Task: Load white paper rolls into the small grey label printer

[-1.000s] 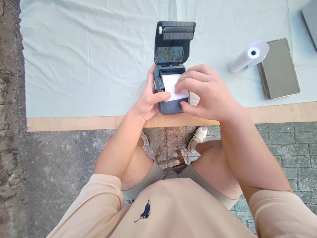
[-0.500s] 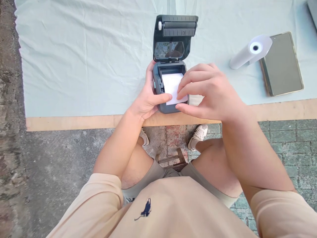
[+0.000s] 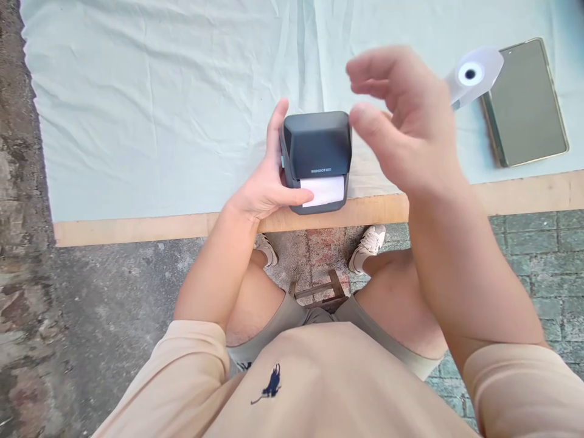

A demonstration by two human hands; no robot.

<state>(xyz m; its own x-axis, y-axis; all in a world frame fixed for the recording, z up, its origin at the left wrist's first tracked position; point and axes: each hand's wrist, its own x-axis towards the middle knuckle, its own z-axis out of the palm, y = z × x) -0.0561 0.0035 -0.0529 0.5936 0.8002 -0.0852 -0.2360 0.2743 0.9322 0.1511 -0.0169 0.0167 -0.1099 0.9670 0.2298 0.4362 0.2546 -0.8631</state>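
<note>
A dark label printer rests at the front edge of the table, its lid down. White label paper sticks out from under the lid's front edge. My left hand grips the printer from its left side, with the thumb pressing on the paper and a finger along the far left side. Beside the lid's right edge, my right hand is raised, holding nothing, its thumb and fingers apart; it is slightly blurred.
To the right a white paper roll, partly behind my right hand, overlaps the corner of a phone-like flat device. A pale cloth covers the table, whose bare wooden edge runs along the front. A small wooden stool shows below.
The printer's lid has swung down from upright to shut over the paper compartment. My right hand has moved off the paper, up and to the right. My left hand keeps its hold.
</note>
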